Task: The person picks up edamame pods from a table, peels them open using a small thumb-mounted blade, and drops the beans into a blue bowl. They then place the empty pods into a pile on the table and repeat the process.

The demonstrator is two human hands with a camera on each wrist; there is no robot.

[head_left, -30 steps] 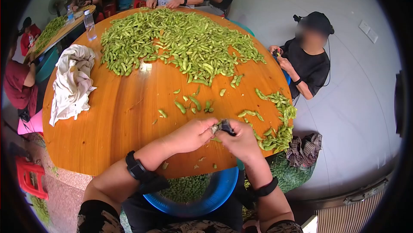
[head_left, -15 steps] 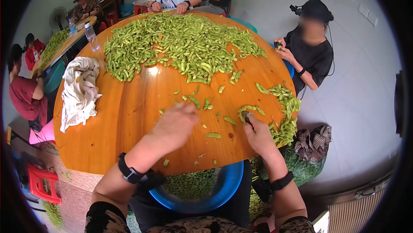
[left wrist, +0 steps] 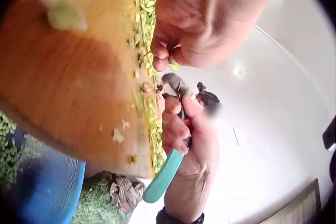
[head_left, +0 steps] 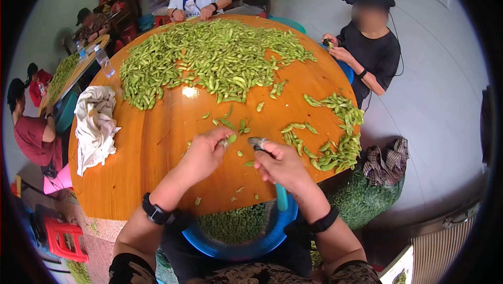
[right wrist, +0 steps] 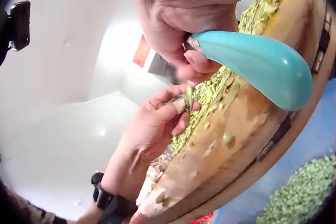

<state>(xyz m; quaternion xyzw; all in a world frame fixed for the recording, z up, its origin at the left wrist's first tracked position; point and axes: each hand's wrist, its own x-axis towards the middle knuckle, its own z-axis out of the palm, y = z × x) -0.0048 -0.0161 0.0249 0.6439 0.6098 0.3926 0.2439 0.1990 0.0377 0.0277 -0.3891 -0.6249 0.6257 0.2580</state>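
While the left hand (head_left: 201, 153) holds one green soybean pod (head_left: 232, 138) above the near part of the round wooden surface (head_left: 131, 174), the right hand (head_left: 283, 167) grips one teal-handled tool (right wrist: 257, 69) just beside it. The left fingers are pinched together on the pod; the right fingers are clamped round the tool, its handle poking out below the fist. Its grey working end shows, though I cannot tell what kind of blade or jaw it has.

The step in hand looks like shelling, one pod at a time. Pod and tool stand apart, so the next move probably calls for bringing the tool's end to the pod — with a firm pinch, lest it slip — and letting the beans go into the basin below.

As for counts: one large heap of soybean pods (head_left: 209, 56) on the far side, too dense to number; one smaller pile (head_left: 346, 126) along the right edge, perhaps emptied hulls; one blue basin (head_left: 287, 231) of shelled beans (head_left: 236, 226) under the near edge; one white cloth (head_left: 96, 126) and one water bottle (head_left: 105, 62) at the left — both on this surface.
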